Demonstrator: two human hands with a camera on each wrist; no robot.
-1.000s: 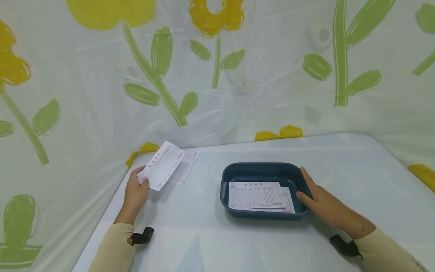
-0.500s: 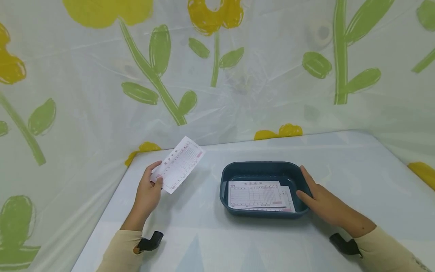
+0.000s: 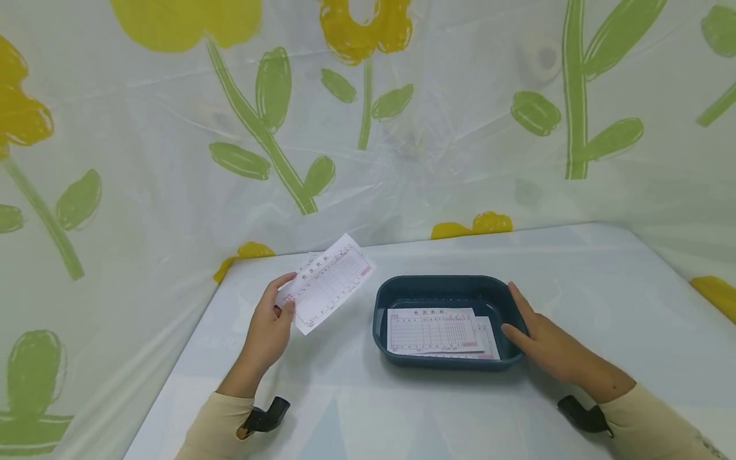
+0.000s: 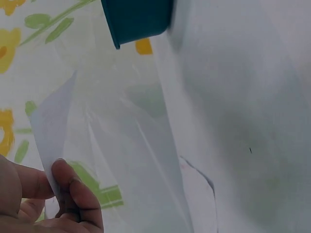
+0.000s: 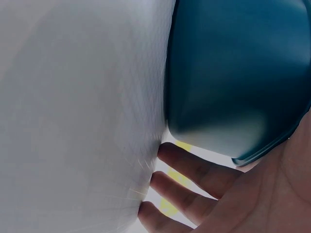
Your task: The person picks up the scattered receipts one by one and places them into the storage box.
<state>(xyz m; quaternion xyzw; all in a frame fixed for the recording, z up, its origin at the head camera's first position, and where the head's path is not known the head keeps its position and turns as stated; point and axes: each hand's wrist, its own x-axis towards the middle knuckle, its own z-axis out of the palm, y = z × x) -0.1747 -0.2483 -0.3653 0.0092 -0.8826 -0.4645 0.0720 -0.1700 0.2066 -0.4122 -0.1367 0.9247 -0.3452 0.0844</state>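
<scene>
Right, the left hand point(image 3: 269, 329) pinches a printed paper slip point(image 3: 328, 282) by its near corner, thumb on top and fingers curled under — the slip is up off the table point(image 3: 575, 300), tilted, its far end just left of the dark blue tray point(image 3: 380, 300). In the left wrist view the fingertips point(image 4: 73, 189) clamp the slip's point(image 4: 53, 126) thin edge, the tray's wall point(image 4: 136, 19) showing at the top. The right hand point(image 3: 543, 345) lies flat against the tray's right wall, fingers straight, holding nothing; the right wrist view shows the fingers point(image 5: 194, 170) alongside the tray's outer wall point(image 5: 233, 77). Two slips already in the tray point(image 3: 437, 331), lying flat, overlapping.

Handling, as a judgement: the slip looks very light and floppy, thin enough to bend or crease easily — it should droop from a one-corner pinch and could flutter or slide out. A hold at a short edge or corner, thumb over and fingers beneath, seems right; no squeeze needed.

Against a second ago: the slip and left hand have come rightward, from near the table's back-left corner to just beside the tray. The second slip that lay beneath it there no longer shows. Right hand and tray unchanged.
</scene>
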